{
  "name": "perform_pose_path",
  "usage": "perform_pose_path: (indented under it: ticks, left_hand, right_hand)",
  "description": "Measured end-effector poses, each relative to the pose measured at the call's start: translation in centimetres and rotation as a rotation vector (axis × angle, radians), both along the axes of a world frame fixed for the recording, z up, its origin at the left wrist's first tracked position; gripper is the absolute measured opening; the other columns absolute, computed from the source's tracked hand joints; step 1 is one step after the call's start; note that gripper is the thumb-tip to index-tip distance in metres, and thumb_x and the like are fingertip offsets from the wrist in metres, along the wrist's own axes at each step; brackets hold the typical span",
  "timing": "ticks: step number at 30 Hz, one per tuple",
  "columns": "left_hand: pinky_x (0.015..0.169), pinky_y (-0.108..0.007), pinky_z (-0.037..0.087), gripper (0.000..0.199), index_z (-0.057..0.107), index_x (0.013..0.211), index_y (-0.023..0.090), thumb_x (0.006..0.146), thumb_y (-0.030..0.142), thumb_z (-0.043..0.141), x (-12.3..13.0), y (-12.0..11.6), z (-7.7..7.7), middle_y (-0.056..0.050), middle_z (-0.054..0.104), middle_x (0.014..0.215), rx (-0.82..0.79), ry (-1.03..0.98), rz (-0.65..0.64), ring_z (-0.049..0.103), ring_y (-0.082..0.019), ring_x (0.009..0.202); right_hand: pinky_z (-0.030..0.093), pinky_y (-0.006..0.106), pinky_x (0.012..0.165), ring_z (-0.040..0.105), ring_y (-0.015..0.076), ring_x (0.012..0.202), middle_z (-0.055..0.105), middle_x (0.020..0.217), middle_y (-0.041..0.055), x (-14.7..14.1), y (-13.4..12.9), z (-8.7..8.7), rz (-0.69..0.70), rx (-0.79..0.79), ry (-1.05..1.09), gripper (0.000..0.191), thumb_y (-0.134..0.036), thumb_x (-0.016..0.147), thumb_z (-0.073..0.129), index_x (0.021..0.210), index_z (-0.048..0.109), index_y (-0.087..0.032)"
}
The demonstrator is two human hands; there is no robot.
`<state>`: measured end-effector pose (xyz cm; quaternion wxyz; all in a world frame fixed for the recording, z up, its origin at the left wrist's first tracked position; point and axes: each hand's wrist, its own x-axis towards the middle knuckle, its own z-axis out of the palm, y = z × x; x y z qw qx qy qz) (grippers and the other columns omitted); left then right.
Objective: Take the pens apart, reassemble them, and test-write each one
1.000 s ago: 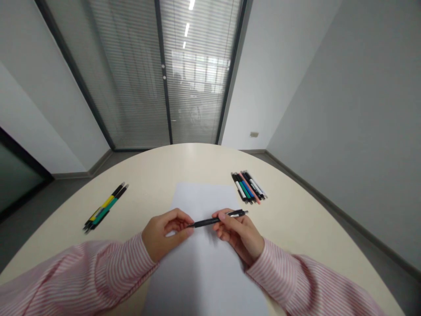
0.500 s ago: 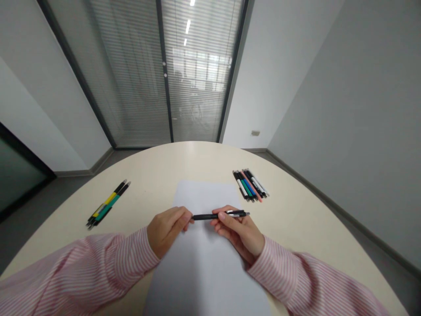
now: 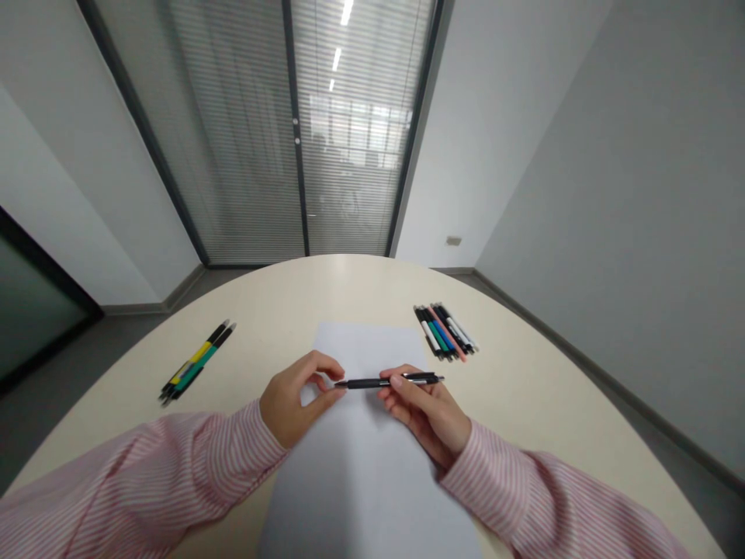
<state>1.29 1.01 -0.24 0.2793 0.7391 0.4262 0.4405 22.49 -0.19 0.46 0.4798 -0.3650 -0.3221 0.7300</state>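
A black pen (image 3: 366, 383) lies level in my right hand (image 3: 427, 407), pinched between thumb and fingers around its clip half. Its pointed end faces left. My left hand (image 3: 299, 396) is at that end, thumb and forefinger curved apart in a loose ring with the tip showing between them. Whether the fingertips touch the tip is hard to see. Both hands are over a white sheet of paper (image 3: 366, 481) on the table.
On the right of the round cream table (image 3: 268, 299) lies a row of several pens (image 3: 445, 332) in mixed colours. Two pens, one yellow and black (image 3: 195, 359), one green and black (image 3: 201, 363), lie side by side at left. Beyond stands a glass partition with blinds (image 3: 355, 178).
The fingers of my left hand have loosened from a closed pinch at the pen's tip, uncovering it. My right hand keeps its hold on the pen. The view has shifted slightly.
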Motion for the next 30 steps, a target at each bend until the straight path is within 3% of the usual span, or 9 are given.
perform_pose_path:
  ticks: [2,4,9,12,15,17,20,24,30]
  left_hand:
    - [0.061,-0.022,0.047,0.008,0.062,0.075,0.018,0.077,0.026,0.061,0.0,-0.1,0.2,-0.001,0.065,0.069,0.020,0.062,0.033,0.058,-0.012,0.060]
    - [0.059,-0.022,0.045,0.019,0.061,0.067,0.018,0.082,0.029,0.055,0.1,-0.2,0.4,0.000,0.063,0.061,0.001,0.089,0.013,0.057,-0.012,0.057]
    - [0.059,-0.021,0.049,0.018,0.061,0.088,0.017,0.075,0.030,0.062,0.1,-0.2,0.5,-0.002,0.067,0.074,-0.068,0.013,-0.012,0.060,-0.013,0.061]
    - [0.057,-0.021,0.047,0.010,0.061,0.075,0.018,0.075,0.028,0.062,0.1,-0.2,0.5,0.000,0.064,0.065,-0.019,0.056,0.016,0.058,-0.012,0.056]
    - [0.056,-0.020,0.046,0.023,0.058,0.065,0.017,0.083,0.031,0.053,0.1,-0.2,0.5,0.000,0.062,0.057,-0.065,0.049,-0.022,0.057,-0.011,0.053]
    - [0.058,-0.021,0.048,0.016,0.059,0.077,0.017,0.081,0.032,0.056,0.1,-0.2,0.3,-0.002,0.064,0.066,-0.119,-0.022,-0.050,0.060,-0.012,0.059]
    - [0.060,-0.022,0.050,0.027,0.055,0.096,0.017,0.073,0.027,0.065,0.1,-0.1,0.0,-0.005,0.065,0.084,-0.099,-0.098,-0.039,0.061,-0.015,0.070]
    - [0.063,-0.023,0.047,0.007,0.060,0.079,0.017,0.078,0.024,0.058,0.2,-0.2,0.3,-0.002,0.063,0.071,0.006,0.013,0.011,0.058,-0.013,0.063]
    - [0.057,-0.020,0.044,0.033,0.056,0.060,0.017,0.088,0.031,0.043,0.3,-0.5,1.2,0.000,0.059,0.055,-0.059,0.056,-0.038,0.055,-0.010,0.052]
  right_hand:
    - [0.051,0.012,0.055,0.064,0.0070,0.056,0.071,0.068,0.0058,0.0,-0.1,0.1,-0.008,-0.003,-0.005,0.025,-0.028,0.066,0.078,0.083,0.070,-0.011]
    - [0.051,0.012,0.055,0.063,0.0070,0.056,0.071,0.068,0.0055,0.0,-0.1,0.2,-0.011,-0.002,-0.009,0.025,-0.029,0.066,0.079,0.082,0.070,-0.011]
    - [0.051,0.012,0.055,0.063,0.0071,0.057,0.071,0.068,0.0054,-0.1,-0.1,0.1,-0.018,-0.007,-0.018,0.025,-0.029,0.066,0.078,0.083,0.070,-0.012]
    - [0.051,0.013,0.056,0.063,0.0074,0.058,0.071,0.069,0.0059,0.0,0.0,0.0,-0.014,-0.004,-0.024,0.025,-0.029,0.068,0.077,0.084,0.070,-0.011]
    - [0.051,0.013,0.057,0.063,0.0072,0.058,0.071,0.069,0.0058,0.0,0.0,0.0,0.001,-0.007,-0.023,0.026,-0.030,0.067,0.078,0.083,0.071,-0.012]
    - [0.051,0.013,0.056,0.063,0.0069,0.058,0.071,0.068,0.0056,0.0,0.0,0.0,-0.004,-0.013,-0.014,0.026,-0.030,0.066,0.079,0.083,0.071,-0.012]
    - [0.050,0.012,0.055,0.062,0.0069,0.056,0.071,0.067,0.0055,-0.1,-0.1,0.2,-0.032,-0.029,-0.002,0.027,-0.029,0.064,0.080,0.081,0.071,-0.012]
    - [0.051,0.013,0.055,0.062,0.0071,0.055,0.071,0.066,0.0054,-0.1,0.0,0.3,-0.046,-0.043,0.002,0.026,-0.028,0.062,0.081,0.080,0.071,-0.012]
    - [0.050,0.013,0.055,0.062,0.0074,0.057,0.070,0.066,0.0057,-0.1,0.0,0.2,-0.043,-0.034,0.019,0.025,-0.027,0.063,0.080,0.081,0.071,-0.012]
